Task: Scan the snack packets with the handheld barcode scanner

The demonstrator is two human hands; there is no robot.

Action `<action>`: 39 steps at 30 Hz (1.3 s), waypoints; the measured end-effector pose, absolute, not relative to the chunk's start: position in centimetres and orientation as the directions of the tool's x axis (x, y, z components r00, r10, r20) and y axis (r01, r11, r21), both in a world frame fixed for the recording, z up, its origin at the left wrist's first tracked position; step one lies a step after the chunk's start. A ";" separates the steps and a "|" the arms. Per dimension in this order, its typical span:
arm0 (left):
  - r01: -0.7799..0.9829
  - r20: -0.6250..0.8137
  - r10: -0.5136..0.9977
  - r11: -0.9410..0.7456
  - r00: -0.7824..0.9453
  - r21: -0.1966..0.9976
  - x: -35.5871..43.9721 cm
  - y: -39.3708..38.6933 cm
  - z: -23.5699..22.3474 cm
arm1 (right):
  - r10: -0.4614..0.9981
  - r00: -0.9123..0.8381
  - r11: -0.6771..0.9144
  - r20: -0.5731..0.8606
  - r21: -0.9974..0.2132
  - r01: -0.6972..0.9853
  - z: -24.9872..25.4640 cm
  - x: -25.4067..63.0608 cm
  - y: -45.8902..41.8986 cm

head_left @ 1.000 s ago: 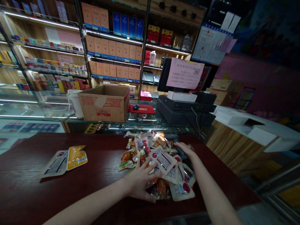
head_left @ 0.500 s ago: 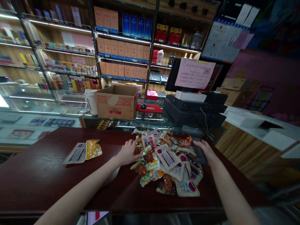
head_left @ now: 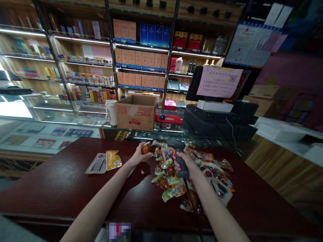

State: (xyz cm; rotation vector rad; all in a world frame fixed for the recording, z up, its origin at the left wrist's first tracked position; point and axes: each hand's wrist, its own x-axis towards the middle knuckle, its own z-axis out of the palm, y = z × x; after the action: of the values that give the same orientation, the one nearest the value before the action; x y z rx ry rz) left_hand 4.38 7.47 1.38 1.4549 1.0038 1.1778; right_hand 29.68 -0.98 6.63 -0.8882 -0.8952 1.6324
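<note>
My left hand [head_left: 136,158] grips a small vacuum-packed brown snack packet [head_left: 146,148], raised just left of the pile. In my right hand [head_left: 190,165] is a black barcode scanner [head_left: 182,171], its fingers wrapped round the handle. The scanner hangs over the pile, head toward the back, and its cord runs down toward the front edge. Beneath it spreads a heap of packaged snacks [head_left: 163,183], partly hidden by my right hand and forearm. Farther left lie a white packet [head_left: 97,164] and a yellow packet [head_left: 113,160], side by side.
Everything lies on a dark red wooden counter [head_left: 63,181]. Behind it, on a glass counter, stand an open cardboard box [head_left: 135,116], a white cup [head_left: 111,112], a mouse [head_left: 162,116] on a red mat and a monitor with a pink notice [head_left: 218,80]. Stocked shelves line the wall.
My left hand has lifted a snack packet off the pile's left side. My right hand has swung the scanner from the pile's right edge leftward over its middle. The camera view has shifted slightly left.
</note>
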 end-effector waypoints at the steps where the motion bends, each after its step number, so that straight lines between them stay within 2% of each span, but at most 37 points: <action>1: -0.116 0.145 0.969 -0.123 0.200 0.985 3.9 7.5 1.5 | 0.975 -0.201 -0.182 -0.098 -0.869 -0.459 6.2 29.1 -0.2; 4: -0.448 0.067 0.969 0.049 0.239 0.892 2.8 7.3 1.7 | 0.962 -0.265 -0.200 -0.069 -0.839 -0.506 4.4 28.2 1.3; 6: -0.534 0.047 0.969 0.094 0.244 0.840 2.3 7.2 1.9 | 0.949 -0.307 -0.217 -0.068 -0.848 -0.484 3.3 28.3 1.5; 13: -0.549 0.161 0.967 -0.026 0.199 0.835 2.6 6.5 2.7 | 0.948 -0.309 -0.225 -0.073 -0.843 -0.490 2.4 29.2 1.0; 18: -0.556 0.113 0.968 0.031 0.223 0.831 3.2 5.6 2.9 | 0.947 -0.311 -0.220 -0.076 -0.860 -0.460 2.7 28.7 0.7; 30: -0.328 0.164 0.979 -0.117 0.119 0.937 3.6 5.0 3.8 | 0.946 -0.320 -0.202 -0.057 -0.874 -0.442 3.3 28.4 0.0; 39: 0.143 0.327 0.930 -0.305 -0.168 0.942 2.9 5.3 3.7 | 0.928 -0.366 -0.201 -0.063 -0.914 -0.353 2.6 28.1 -0.5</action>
State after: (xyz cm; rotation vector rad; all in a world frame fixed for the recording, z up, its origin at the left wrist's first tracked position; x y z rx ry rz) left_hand 2.90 5.29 3.73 1.4407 1.2686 1.5398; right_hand 28.10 -0.50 2.64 -0.8116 -1.0769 1.7297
